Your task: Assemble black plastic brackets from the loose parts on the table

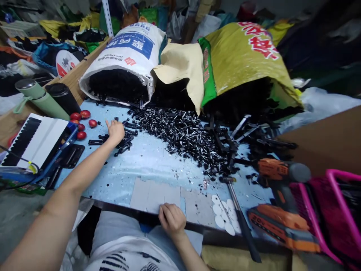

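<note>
My left hand [115, 131] reaches far out over the light blue table [146, 165] and rests on a small cluster of long black plastic strips [124, 142], fingers curled down onto them, index finger stretched. My right hand [171, 218] lies near the table's front edge, fingers curled against a flat piece of grey cardboard [153, 194]; whether it holds anything is hidden. A large heap of small black parts with metal pins [186, 135] spreads across the table's middle.
A white sack [126, 56] and a yellow-green sack [242, 64] lie open at the back, spilling black parts. An orange cordless drill [279, 195] lies at right beside a pink basket [335, 210]. Red fruits [80, 120], two flasks [47, 98] and a white box [34, 139] sit at left.
</note>
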Demonstrator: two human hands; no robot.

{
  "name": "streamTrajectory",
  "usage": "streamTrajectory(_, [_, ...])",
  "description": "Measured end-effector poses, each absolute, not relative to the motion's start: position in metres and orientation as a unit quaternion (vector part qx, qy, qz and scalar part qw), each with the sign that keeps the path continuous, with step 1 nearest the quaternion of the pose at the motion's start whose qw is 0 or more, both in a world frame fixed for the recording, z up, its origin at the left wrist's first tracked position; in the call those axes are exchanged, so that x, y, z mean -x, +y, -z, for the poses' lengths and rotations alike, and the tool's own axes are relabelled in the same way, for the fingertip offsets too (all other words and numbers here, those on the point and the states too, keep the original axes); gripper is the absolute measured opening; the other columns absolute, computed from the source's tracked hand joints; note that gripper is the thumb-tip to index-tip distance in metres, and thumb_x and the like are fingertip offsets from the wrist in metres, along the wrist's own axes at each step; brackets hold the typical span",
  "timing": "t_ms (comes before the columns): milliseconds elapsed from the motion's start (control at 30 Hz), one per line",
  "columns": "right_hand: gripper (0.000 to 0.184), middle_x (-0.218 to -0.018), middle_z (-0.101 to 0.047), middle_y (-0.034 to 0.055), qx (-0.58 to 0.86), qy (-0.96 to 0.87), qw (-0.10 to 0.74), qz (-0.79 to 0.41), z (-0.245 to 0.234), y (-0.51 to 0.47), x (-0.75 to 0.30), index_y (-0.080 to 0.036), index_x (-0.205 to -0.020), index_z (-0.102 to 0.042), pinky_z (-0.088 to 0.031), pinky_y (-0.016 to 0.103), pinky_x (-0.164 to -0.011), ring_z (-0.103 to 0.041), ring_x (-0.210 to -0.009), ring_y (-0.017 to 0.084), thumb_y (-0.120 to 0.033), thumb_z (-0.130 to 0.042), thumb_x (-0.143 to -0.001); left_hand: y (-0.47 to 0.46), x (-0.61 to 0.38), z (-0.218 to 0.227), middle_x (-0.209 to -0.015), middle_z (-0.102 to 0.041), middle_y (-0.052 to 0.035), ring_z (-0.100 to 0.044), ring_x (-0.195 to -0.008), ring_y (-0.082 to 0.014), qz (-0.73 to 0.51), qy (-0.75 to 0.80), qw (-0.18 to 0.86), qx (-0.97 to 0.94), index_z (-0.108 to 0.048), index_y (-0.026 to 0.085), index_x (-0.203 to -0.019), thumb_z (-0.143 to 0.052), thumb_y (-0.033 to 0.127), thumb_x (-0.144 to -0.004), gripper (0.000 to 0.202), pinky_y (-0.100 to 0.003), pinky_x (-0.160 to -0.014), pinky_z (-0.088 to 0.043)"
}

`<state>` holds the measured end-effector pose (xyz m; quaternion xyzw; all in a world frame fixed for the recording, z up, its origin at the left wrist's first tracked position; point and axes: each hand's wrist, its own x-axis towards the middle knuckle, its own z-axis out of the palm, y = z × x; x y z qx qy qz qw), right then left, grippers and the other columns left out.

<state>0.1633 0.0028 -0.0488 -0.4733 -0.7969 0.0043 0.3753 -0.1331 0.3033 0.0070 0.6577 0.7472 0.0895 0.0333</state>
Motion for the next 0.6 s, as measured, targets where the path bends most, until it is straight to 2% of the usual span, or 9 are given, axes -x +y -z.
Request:
streamTrajectory(67, [0.009, -0.072, -0.064, 0.0046, 0.476, -0.795, 0.376, -0.006, 0.048, 0.002, -0.162, -0.017, -0.083, -0.060, -0.042, 0.027, -0.058, -0.057, -0.063, 0.014, -0.011, -0.054, -0.081, 0.270, 0.117, -0.018, -0.109, -0.060, -0.0255, -0.053, -0.108, -0.0355, -0.116, 0.736, 0.008, -0.667, -0.056, 0.003, -0.108, -0.035, 0.026, -0.090, 0.036, -0.052, -0.098, -0.029])
streamTrajectory(133, [0.009, -0.071, -0.064, 0.0046, 0.483, -0.789, 0.380, -0.020, 0.048, 0.001, -0.162, -0.017, -0.081, -0.061, -0.042, 0.026, -0.059, -0.057, -0.064, 0.014, -0.012, -0.053, -0.082, 0.234, 0.104, -0.026, -0.099, -0.064, -0.0191, -0.060, -0.097, -0.0324, -0.125, 0.717, 0.033, -0.685, -0.055, 0.009, -0.110, -0.035, 0.034, -0.092, 0.037, -0.043, -0.087, -0.041])
streamTrajectory(300, [0.016, -0.069, -0.062, 0.0047, 0.484, -0.769, 0.399, -0.125, 0.041, 0.001, -0.165, -0.018, -0.075, -0.060, -0.044, 0.027, -0.061, -0.057, -0.065, 0.014, -0.016, -0.048, -0.086, 0.139, 0.083, -0.015, -0.090, -0.066, -0.0077, -0.064, -0.082, -0.0242, -0.187, 0.649, 0.167, -0.718, -0.053, 0.019, -0.108, -0.040, 0.042, -0.091, 0.032, -0.031, -0.072, -0.045])
streamTrajectory(400, [0.020, -0.070, -0.061, 0.0054, 0.478, -0.760, 0.400, -0.187, 0.029, 0.010, -0.174, -0.018, -0.075, -0.059, -0.045, 0.027, -0.064, -0.058, -0.069, 0.015, -0.021, -0.044, -0.089, 0.097, 0.079, 0.003, -0.088, -0.065, -0.0065, -0.063, -0.080, -0.0229, -0.231, 0.630, 0.185, -0.718, -0.055, 0.020, -0.102, -0.041, 0.044, -0.090, 0.030, -0.030, -0.071, -0.045])
streamTrajectory(600, [0.028, -0.067, -0.060, 0.0050, 0.492, -0.766, 0.369, -0.187, -0.003, 0.058, -0.192, -0.018, -0.071, -0.058, -0.041, 0.026, -0.063, -0.054, -0.065, 0.014, -0.029, -0.042, -0.091, 0.064, 0.077, 0.030, -0.089, -0.063, -0.0112, -0.058, -0.090, -0.0272, -0.228, 0.608, 0.103, -0.754, -0.058, 0.018, -0.095, -0.041, 0.041, -0.090, 0.029, -0.038, -0.081, -0.045])
